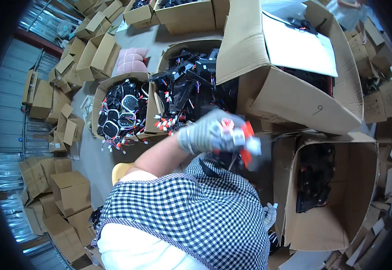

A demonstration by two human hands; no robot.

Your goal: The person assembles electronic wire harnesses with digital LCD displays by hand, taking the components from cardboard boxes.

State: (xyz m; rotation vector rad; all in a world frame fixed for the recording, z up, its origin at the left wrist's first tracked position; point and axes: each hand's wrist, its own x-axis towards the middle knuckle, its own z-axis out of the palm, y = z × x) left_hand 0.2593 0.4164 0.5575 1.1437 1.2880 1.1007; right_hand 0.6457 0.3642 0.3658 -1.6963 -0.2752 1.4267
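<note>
My left hand [214,132], in a grey striped glove, is closed and smeared by motion in front of my body. Red and white plug connectors [248,141] stick out of its grip, with a dark part and wires just below; what that part is I cannot make out. Beyond this hand, a carton [153,105] is heaped with black plastic parts [182,85] whose wires end in red and white plugs. My right hand [269,217], also gloved, shows only partly beside my checked apron. A small white piece is at its fingertips, and its grip is mostly hidden.
At right, an open carton [340,225] holds black parts [315,177]. Above it, a large tilted carton [304,99] carries a white sheet [299,45]. Left of the heap stands a carton of wired, rounded black parts [124,108]. A pink cushion [131,60] and stacked cartons [70,191] lie farther left.
</note>
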